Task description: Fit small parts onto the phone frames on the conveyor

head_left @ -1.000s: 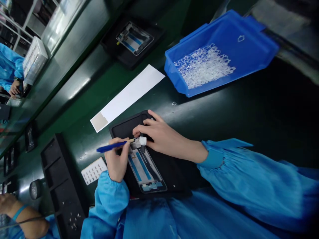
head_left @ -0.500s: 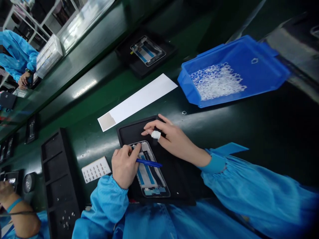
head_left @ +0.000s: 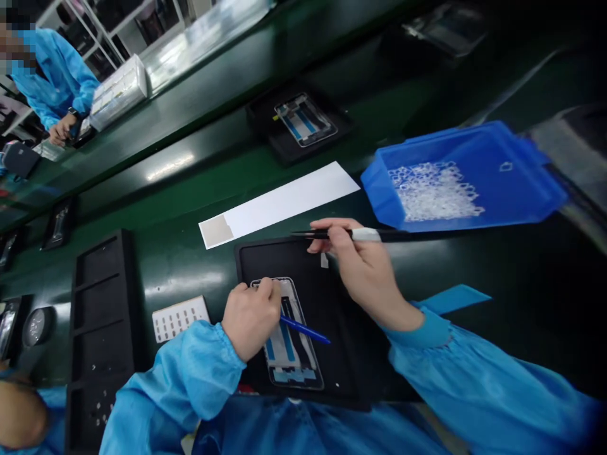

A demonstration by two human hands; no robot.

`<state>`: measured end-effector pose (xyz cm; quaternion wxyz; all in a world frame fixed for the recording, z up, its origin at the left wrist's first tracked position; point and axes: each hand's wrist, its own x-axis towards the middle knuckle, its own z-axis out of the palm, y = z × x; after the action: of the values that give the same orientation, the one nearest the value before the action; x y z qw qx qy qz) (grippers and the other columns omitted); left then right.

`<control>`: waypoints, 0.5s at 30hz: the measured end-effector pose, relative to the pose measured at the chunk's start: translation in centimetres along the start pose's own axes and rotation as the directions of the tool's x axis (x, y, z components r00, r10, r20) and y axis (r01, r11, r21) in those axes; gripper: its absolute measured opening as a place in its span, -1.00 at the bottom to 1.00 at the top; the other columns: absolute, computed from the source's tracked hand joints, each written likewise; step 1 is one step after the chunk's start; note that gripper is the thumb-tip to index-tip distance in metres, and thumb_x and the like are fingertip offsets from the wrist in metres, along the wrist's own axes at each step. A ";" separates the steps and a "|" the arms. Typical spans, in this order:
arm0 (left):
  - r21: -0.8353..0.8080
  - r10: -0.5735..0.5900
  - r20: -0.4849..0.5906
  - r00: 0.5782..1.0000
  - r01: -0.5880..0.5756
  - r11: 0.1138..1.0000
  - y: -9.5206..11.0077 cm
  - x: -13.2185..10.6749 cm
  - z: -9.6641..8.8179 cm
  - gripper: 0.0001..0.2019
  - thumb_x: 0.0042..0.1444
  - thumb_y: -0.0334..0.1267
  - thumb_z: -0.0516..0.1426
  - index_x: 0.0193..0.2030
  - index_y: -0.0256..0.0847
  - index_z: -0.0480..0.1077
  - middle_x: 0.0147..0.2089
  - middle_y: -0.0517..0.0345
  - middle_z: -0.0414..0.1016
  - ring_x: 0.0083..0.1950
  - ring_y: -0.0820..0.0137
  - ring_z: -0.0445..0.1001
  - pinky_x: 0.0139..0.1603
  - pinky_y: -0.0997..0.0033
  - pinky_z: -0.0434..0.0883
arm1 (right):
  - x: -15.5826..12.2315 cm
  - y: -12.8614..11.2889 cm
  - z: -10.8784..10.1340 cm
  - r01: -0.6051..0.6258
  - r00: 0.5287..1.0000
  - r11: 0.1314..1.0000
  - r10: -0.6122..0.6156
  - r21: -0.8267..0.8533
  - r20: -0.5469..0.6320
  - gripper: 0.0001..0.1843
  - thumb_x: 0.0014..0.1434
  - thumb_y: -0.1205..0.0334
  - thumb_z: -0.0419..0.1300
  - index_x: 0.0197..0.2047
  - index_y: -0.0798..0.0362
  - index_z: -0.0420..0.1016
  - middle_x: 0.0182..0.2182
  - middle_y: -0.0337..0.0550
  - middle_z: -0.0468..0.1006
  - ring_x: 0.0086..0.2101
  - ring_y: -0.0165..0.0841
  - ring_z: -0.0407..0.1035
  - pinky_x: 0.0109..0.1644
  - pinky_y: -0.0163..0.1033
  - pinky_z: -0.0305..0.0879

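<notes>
Gripping a pen (head_left: 306,330), the left hand (head_left: 251,316) covers the ten o'clock edge of the phone frame (head_left: 294,355) on the tray (head_left: 270,256); the right hand (head_left: 367,272), at two o'clock, clamps tweezers (head_left: 367,235). The pen, slanting across, could scratch the frame if the hand dips.

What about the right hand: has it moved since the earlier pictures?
Yes: judged against the black tray, the right hand has moved rightward, toward the blue bin.

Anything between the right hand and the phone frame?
Just a small pale piece by the right hand; the rest is tray. Over the phone frame, the left hand covers the upper left and the pen crosses the right edge.
</notes>
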<state>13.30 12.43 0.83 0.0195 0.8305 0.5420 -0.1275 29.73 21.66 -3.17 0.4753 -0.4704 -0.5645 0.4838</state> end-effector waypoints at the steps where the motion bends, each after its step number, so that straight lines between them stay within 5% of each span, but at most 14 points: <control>1: -0.071 -0.010 0.006 1.000 0.011 0.997 -0.7 0.0 0.0 -0.70 0.21 -0.42 0.08 0.07 -0.24 0.40 -0.19 0.11 0.47 -0.42 0.42 0.49 -0.41 0.39 0.41 | 0.6 -0.3 0.4 -0.031 0.999 0.999 0.029 0.045 0.035 -0.59 0.29 -0.15 0.06 -0.14 0.02 0.46 -0.40 -0.17 0.48 -0.39 -0.32 0.44 -0.25 -0.16 0.47; 4: -0.250 -0.158 -0.038 0.987 0.144 0.958 -3.9 0.6 -0.1 -0.67 0.24 -0.35 0.06 0.11 -0.02 0.41 -0.08 0.18 0.51 -0.25 0.41 0.56 -0.36 0.47 0.45 | 2.9 -1.2 2.1 -0.071 0.988 0.991 0.054 0.115 0.147 -0.55 0.16 -0.20 0.19 -0.20 0.05 0.47 -0.28 -0.12 0.53 -0.36 -0.32 0.47 -0.33 -0.23 0.50; 7: -0.222 -0.375 -0.068 0.925 0.352 0.909 -7.6 1.6 0.4 -0.56 0.24 -0.41 0.02 0.22 0.02 0.32 0.19 0.08 0.42 -0.13 0.32 0.58 -0.24 0.38 0.52 | 5.1 -1.3 4.7 -0.104 0.972 0.995 0.104 -0.013 0.212 -0.64 0.18 -0.06 0.19 -0.21 0.10 0.49 -0.31 -0.09 0.57 -0.35 -0.29 0.50 -0.36 -0.27 0.50; 10: -0.134 -0.380 0.004 0.925 0.377 0.917 -9.7 2.3 1.2 -0.43 0.16 -0.49 0.04 0.28 0.08 0.27 0.38 0.04 0.20 -0.17 0.24 0.60 -0.21 0.23 0.56 | 6.7 -0.8 7.4 -0.101 0.961 0.980 0.141 -0.174 0.237 -0.77 0.18 0.10 0.16 -0.30 0.11 0.49 -0.46 -0.10 0.57 -0.41 -0.27 0.50 -0.38 -0.26 0.46; 15: -0.150 -0.357 0.003 0.934 0.353 0.923 -10.0 2.3 2.3 -0.42 0.15 -0.49 0.07 0.26 0.15 0.29 0.38 0.00 0.20 -0.28 0.26 0.61 -0.26 0.21 0.57 | 7.6 0.3 10.0 -0.033 0.976 0.961 0.090 -0.274 0.200 -0.87 0.12 0.19 0.21 -0.37 0.05 0.39 -0.50 -0.17 0.56 -0.41 -0.24 0.51 -0.31 -0.23 0.41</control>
<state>4.72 18.23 -0.89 0.0510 0.7163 0.6915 -0.0784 19.04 28.26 -3.64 0.3291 -0.4940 -0.6573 0.4643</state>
